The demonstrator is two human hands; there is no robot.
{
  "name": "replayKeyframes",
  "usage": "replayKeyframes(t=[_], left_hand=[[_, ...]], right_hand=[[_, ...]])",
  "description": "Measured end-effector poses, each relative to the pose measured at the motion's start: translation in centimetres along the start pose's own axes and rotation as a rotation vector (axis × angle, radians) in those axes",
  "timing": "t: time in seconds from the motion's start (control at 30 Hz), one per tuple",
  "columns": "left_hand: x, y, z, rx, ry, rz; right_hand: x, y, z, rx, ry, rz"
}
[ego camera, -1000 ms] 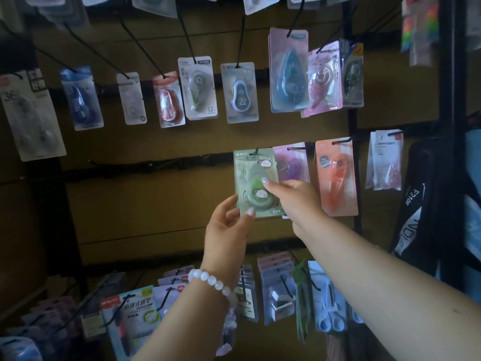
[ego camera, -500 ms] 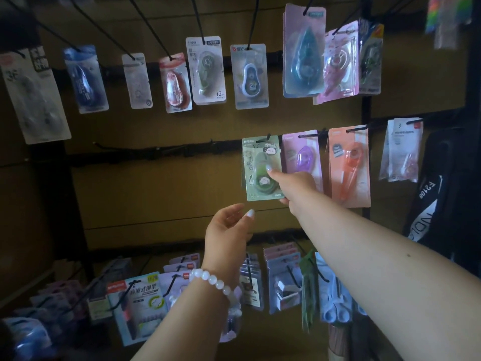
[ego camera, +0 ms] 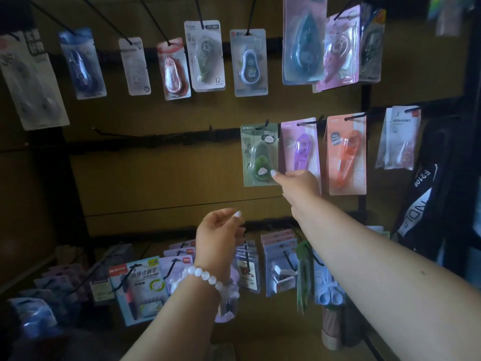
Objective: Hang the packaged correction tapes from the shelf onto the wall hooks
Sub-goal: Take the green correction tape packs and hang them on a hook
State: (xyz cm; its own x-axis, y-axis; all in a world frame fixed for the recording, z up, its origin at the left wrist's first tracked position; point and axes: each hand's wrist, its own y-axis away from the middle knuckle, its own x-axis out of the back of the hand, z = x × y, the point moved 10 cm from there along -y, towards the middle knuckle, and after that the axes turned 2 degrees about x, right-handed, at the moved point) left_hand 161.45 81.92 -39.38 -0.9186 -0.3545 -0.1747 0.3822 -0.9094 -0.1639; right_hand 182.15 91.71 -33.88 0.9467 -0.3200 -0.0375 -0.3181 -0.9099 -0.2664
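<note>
A green packaged correction tape (ego camera: 256,152) hangs from a black wall hook (ego camera: 266,124) in the middle row. My right hand (ego camera: 299,183) reaches up to it and pinches its lower right corner, thumb on the front. My left hand (ego camera: 218,230), with a white bead bracelet on the wrist, is lower down and apart from the package, its fingers loosely curled around nothing. To the right of the green one hang a purple package (ego camera: 300,149) and an orange package (ego camera: 346,155).
Several more packaged tapes hang along the upper row (ego camera: 205,56). The middle rail (ego camera: 156,142) left of the green package carries bare hooks. Below, hooks hold more stationery packs (ego camera: 140,285). A black bag (ego camera: 421,199) hangs at the right.
The green package went from both hands up onto the hook. My left hand let go and dropped lower; my right hand stayed on the package's lower corner.
</note>
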Motion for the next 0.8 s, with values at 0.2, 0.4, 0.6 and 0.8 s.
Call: replayKeyframes(t=[0.2, 0.4, 0.6, 0.8], left_hand=[[0.8, 1.0, -2.9, 0.018, -0.06, 0.012], [1.6, 3.0, -9.9, 0.168, -0.072, 0.003], [3.5, 5.0, -18.9, 0.324, -0.099, 0.023], [5.3, 6.7, -26.5, 0.485, -0.201, 0.032]], right_hand=[[1.0, 4.4, 1.4, 0.143, 0.003, -0.004], [1.5, 10.0, 7.5, 0.192, 0.142, -0.093], [2.2, 13.5, 18.8, -0.01, 0.23, -0.169], [3.4, 15.1, 28.1, -0.176, 0.384, -0.22]])
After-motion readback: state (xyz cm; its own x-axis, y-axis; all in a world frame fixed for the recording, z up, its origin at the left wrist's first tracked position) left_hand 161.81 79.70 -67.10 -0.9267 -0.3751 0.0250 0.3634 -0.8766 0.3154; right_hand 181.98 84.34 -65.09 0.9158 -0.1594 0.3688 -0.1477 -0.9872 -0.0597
